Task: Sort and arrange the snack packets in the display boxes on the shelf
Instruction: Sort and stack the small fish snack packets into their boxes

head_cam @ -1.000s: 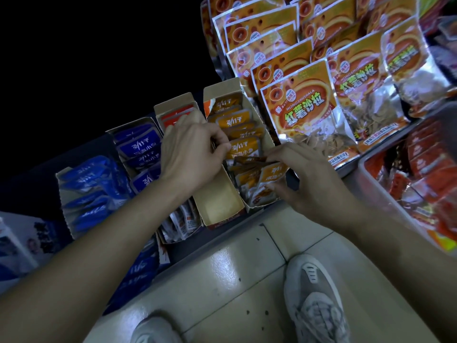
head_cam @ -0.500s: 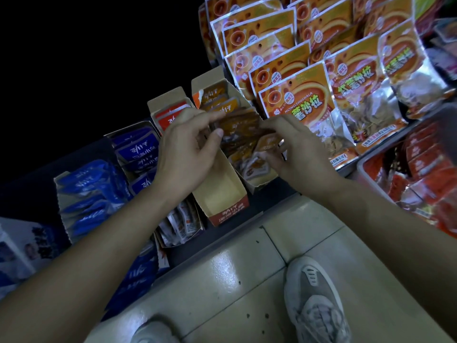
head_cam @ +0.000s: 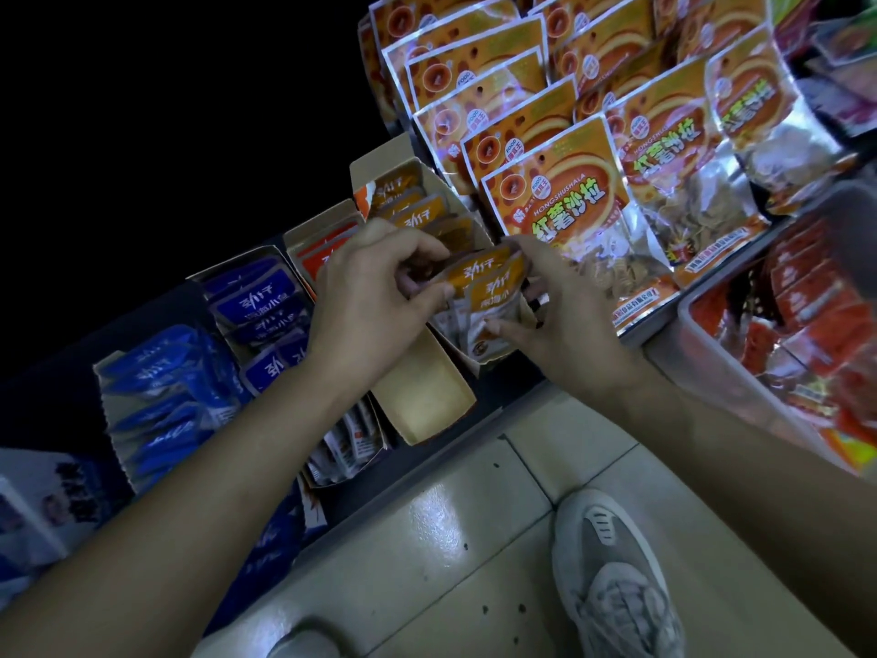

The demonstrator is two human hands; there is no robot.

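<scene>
A small stack of orange snack packets [head_cam: 489, 289] is held between both hands above the front of the orange display box [head_cam: 467, 216]. My left hand [head_cam: 375, 296] pinches the stack's left edge with thumb and curled fingers. My right hand [head_cam: 564, 320] grips its right side and lower edge. More orange packets [head_cam: 408, 208] stand in rows at the back of that box. The red display box [head_cam: 422, 396] beside it has a bare cardboard front, with red packets [head_cam: 327, 258] at its rear partly hidden by my left hand.
Blue packet boxes [head_cam: 256, 306] and loose blue packets [head_cam: 156, 391] fill the shelf's left. Large orange hanging bags [head_cam: 560, 201] crowd the upper right. A grey bin of red packets [head_cam: 807, 334] stands at the right. My shoes [head_cam: 612, 577] are on the tiled floor below the shelf edge.
Both hands gathered loose orange packets from the box front, lifted them and squared them into a stack that is now held upright with the labels facing me.
</scene>
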